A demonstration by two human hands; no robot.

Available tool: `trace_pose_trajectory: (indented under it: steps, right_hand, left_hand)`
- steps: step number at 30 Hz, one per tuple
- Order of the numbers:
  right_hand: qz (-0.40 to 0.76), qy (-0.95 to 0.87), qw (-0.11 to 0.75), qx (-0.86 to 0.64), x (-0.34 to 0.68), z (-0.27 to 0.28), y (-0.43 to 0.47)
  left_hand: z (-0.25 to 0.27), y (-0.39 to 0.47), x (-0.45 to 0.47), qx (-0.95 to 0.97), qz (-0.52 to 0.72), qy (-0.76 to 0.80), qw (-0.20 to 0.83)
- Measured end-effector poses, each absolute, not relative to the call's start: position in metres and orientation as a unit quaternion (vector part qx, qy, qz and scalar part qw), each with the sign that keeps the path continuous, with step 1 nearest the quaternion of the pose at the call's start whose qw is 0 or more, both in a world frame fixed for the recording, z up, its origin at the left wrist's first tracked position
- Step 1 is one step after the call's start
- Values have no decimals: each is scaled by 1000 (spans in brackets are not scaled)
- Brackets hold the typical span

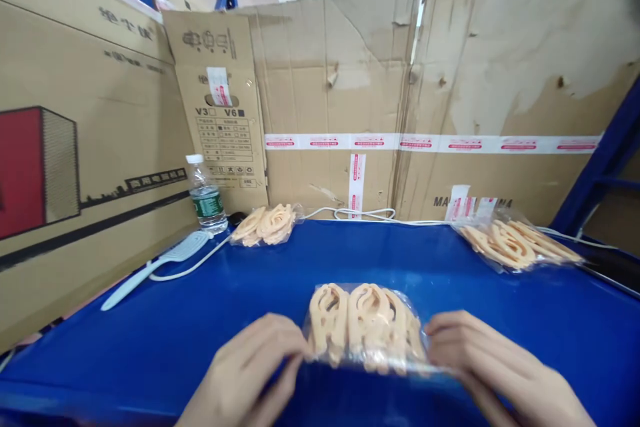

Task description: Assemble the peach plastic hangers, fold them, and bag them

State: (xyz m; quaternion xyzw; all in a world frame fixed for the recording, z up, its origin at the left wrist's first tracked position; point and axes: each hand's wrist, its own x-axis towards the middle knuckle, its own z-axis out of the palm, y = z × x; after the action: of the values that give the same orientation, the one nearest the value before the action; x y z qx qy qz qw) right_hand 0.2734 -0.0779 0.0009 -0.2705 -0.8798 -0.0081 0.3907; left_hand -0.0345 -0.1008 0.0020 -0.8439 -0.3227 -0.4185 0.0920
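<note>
A clear plastic bag with several beige folded plastic hangers lies in front of me on the blue table. My left hand pinches the bag's lower left edge between thumb and fingers. At the opposite side, my right hand has its fingers closed on the lower right corner of the same bag. Between the two hands the plastic is stretched along the near edge. The hangers stand side by side inside, their curved ends pointing away from me.
Another hanger bag lies back left, and one more back right. A pale blue hairbrush and a water bottle are at left. A white cable runs along cardboard panels behind the blue table.
</note>
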Motion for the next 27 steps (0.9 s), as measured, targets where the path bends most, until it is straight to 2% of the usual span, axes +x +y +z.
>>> trace_pose_trajectory:
  steps: [5, 8, 11, 18, 27]
  right_hand:
    - [90, -851, 410, -317, 227, 57, -15]
    - [154, -823, 418, -352, 182, 74, 36]
    - [264, -763, 442, -392, 130, 84, 82]
    - [285, -713, 474, -431, 35, 103, 146]
    - [259, -691, 413, -533, -20, 80, 203]
  left_hand:
    - [40, -70, -52, -751, -476, -456, 47]
    - [51, -32, -71, -655, -544, -523, -34]
    - [55, 12, -98, -599, -573, -560, -27]
    - [84, 83, -160, -509, -553, -659, 33]
    - [90, 152, -194, -493, -403, -770, 43]
